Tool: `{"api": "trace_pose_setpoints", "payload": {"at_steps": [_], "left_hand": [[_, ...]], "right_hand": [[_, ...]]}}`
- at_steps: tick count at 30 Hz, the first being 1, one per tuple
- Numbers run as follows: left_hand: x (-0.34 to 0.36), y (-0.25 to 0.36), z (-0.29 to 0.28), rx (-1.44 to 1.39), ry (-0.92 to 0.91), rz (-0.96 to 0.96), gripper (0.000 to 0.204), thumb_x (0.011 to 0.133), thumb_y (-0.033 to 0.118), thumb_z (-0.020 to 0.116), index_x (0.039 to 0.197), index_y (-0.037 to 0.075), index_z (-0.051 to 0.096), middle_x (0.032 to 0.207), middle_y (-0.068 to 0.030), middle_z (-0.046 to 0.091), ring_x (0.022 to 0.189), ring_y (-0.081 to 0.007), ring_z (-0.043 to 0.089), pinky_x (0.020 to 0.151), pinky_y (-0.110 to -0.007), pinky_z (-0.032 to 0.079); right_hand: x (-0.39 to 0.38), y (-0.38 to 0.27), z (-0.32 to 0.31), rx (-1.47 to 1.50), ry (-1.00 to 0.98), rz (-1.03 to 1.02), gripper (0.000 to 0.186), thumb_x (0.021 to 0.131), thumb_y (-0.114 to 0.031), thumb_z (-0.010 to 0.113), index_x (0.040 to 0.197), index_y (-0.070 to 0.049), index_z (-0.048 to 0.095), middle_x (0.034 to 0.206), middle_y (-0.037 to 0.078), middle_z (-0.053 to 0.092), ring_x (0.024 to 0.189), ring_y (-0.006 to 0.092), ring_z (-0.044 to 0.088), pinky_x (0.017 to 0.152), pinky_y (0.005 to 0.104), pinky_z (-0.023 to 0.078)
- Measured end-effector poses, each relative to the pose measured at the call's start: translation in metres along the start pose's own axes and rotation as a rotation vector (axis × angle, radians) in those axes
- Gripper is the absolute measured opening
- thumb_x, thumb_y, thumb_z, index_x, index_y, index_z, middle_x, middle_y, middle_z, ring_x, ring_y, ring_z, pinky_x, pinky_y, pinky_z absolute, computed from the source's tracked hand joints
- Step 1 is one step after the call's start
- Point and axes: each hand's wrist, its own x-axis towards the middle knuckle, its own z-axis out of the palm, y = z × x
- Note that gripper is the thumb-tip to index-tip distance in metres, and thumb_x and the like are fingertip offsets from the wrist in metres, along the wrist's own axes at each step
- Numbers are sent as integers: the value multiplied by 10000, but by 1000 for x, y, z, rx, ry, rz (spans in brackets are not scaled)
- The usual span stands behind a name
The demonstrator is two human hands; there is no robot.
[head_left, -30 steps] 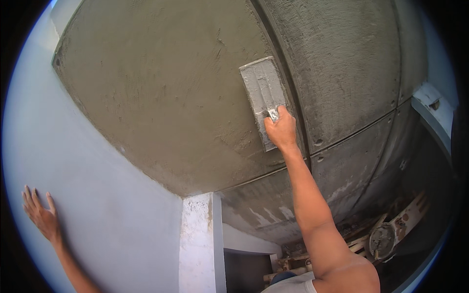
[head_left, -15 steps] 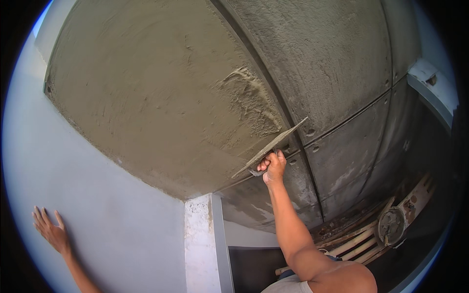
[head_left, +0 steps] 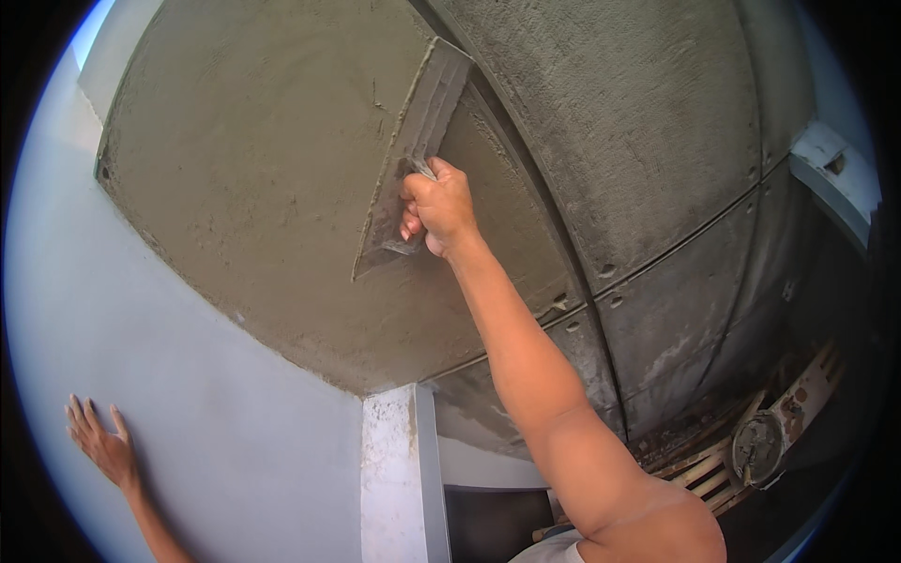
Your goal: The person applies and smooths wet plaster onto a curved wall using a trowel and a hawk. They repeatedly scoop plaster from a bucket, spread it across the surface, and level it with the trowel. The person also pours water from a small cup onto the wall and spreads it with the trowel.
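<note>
My right hand (head_left: 438, 206) is closed around the handle of a long, flat plastering trowel (head_left: 434, 103). The blade lies tilted against a panel of wet grey-brown plaster (head_left: 253, 178), with a bead of plaster along its left edge. Behind the blade, on its right, the plaster looks smooth up to a dark groove (head_left: 526, 174). My left hand (head_left: 103, 443) rests with spread fingers on the pale smooth wall (head_left: 235, 422) at the lower left, holding nothing.
Rougher grey panels (head_left: 619, 113) lie right of the groove. A white post (head_left: 389, 469) stands below the plaster's lower corner. At the lower right, a round bucket of grey mix (head_left: 756, 448) stands by wooden slats (head_left: 704, 474). A pale ledge (head_left: 835, 169) juts out at far right.
My right hand has swept the trowel up and left across the plaster, and its blade has turned steeper. The rough ridge of plaster near the groove is smoothed. My left hand stays put.
</note>
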Motion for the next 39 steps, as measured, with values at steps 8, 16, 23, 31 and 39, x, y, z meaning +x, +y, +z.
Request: {"api": "trace_pose_setpoints", "payload": {"at_steps": [8, 16, 23, 31, 39], "left_hand": [[3, 8, -8, 24, -49, -27, 473, 1015, 342, 577, 1385, 48, 552, 1601, -65, 390, 1495, -263, 326, 1248, -458, 236], [10, 10, -16, 189, -165, -20, 500, 1036, 412, 536, 1408, 78, 546, 1602, -49, 391, 1489, -258, 337, 1236, -462, 260], [10, 7, -17, 233, -170, 11, 511, 1037, 434, 534, 1406, 82, 556, 1578, -60, 428, 1476, -270, 359, 1218, -465, 285], [13, 9, -24, 254, -187, 21, 526, 1043, 445, 515, 1410, 71, 557, 1560, -86, 445, 1464, -269, 373, 1201, -451, 304], [14, 4, -20, 273, -183, 60, 514, 1042, 431, 529, 1404, 67, 562, 1548, -93, 464, 1446, -286, 403, 1171, -463, 343]], "right_hand": [[-33, 39, -40, 329, -327, -58, 271, 794, -9, 545, 1056, 44, 586, 642, 67, 527, 445, 159, 514, 424, 343, 468], [-169, 164, -261, 342, 372, 74, 425, 978, -259, 637, 1365, -110, 544, 1279, 45, 627, 1178, 221, 599, 1014, 442, 487], [-179, 211, -337, 264, 490, 21, 347, 938, -122, 545, 1264, -40, 628, 1211, 114, 664, 1134, 269, 615, 1004, 446, 473], [-154, 198, -301, 169, 507, 21, 199, 864, -6, 490, 1044, -27, 572, 778, 106, 592, 576, 212, 536, 502, 402, 487], [-149, 180, -273, 181, 609, 72, 248, 834, 31, 495, 1070, -19, 550, 769, 108, 585, 572, 200, 536, 482, 383, 499]]}}
